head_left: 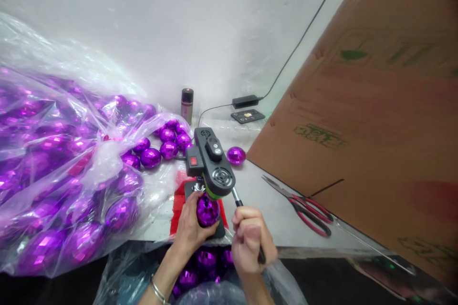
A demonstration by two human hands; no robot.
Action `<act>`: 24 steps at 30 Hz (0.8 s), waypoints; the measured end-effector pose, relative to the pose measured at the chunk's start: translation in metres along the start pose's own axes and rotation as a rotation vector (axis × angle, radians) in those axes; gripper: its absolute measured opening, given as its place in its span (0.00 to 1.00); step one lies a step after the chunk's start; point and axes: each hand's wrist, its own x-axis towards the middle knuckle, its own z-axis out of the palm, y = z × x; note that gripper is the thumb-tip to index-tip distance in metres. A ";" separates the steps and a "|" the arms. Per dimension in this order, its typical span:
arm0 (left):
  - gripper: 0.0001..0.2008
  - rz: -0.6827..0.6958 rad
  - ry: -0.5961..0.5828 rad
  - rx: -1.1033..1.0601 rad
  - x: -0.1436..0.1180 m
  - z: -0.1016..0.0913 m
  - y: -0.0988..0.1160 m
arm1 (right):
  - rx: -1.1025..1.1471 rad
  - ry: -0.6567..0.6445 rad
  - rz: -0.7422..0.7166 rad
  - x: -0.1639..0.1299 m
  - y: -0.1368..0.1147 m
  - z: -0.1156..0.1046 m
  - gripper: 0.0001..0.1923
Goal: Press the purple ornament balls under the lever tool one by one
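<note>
My left hand grips a shiny purple faceted ball ornament from its left and near side. The ball sits under the head of a small black bench drill press with a red switch and vent grilles; where tool meets ball is hidden. Wrapped round the black grip of the machine's metal lever is my right hand, just right of the ball. Red material lies beneath the machine's black base.
A clear bag of purple balls fills the left, with loose balls beside it. Behind stand a spray can, a power adapter and a phone. Scissors lie right, by a large carton. Below the edge hang bagged balls.
</note>
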 end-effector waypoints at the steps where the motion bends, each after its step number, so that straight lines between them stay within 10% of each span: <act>1: 0.40 -0.010 -0.014 -0.003 0.001 -0.002 0.001 | 0.025 0.031 -0.008 0.009 -0.006 0.001 0.26; 8: 0.46 -0.131 0.000 -0.064 0.000 -0.015 0.005 | 0.050 0.016 0.080 0.063 -0.040 0.007 0.27; 14: 0.53 -0.255 0.194 -0.246 -0.096 -0.055 -0.013 | -0.013 -0.117 -0.012 0.054 -0.031 -0.007 0.20; 17: 0.62 -0.414 0.015 -0.212 -0.156 -0.066 -0.031 | -0.037 -0.142 -0.037 0.033 -0.012 -0.022 0.07; 19: 0.56 -0.549 -0.103 -0.055 -0.180 -0.068 -0.043 | -0.115 -0.157 0.009 0.007 0.004 -0.038 0.25; 24: 0.50 -0.621 -0.330 0.200 -0.183 -0.084 -0.057 | -0.230 -0.641 0.033 -0.088 0.031 -0.099 0.20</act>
